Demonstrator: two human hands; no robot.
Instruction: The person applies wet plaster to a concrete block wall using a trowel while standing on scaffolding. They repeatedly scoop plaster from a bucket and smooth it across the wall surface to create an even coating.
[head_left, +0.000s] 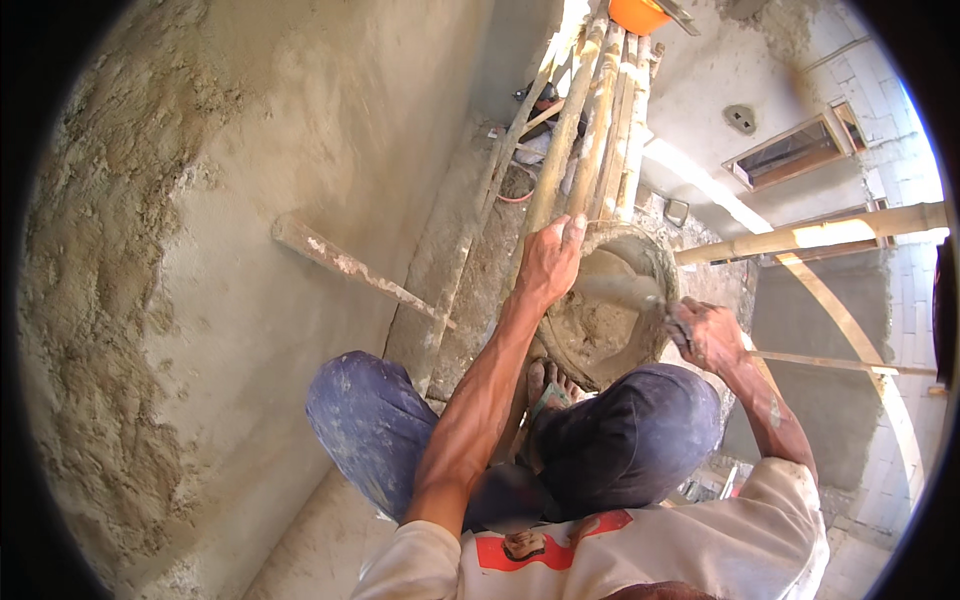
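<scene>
A round, mortar-crusted bucket (pixel 590 345) sits in front of me on light wooden poles, with grey-brown mix inside. My left hand (pixel 550 255) is closed on its upper-left rim. At the right side of the bucket, my right hand (pixel 705 335) is closed on the handle of a mortar-coated tool (pixel 620 288), probably a trowel, whose grey end lies over the mix inside. My sandalled foot (pixel 550 390) shows just below the bucket, between my bent knees.
Bamboo and timber poles (pixel 565 120) run away ahead, with an orange tub (pixel 637 15) at their far end and a round basin (pixel 517 182) below. A partly rough plastered wall (pixel 250 150) rises at left. Crossbars (pixel 830 232) and a window (pixel 785 150) are at right.
</scene>
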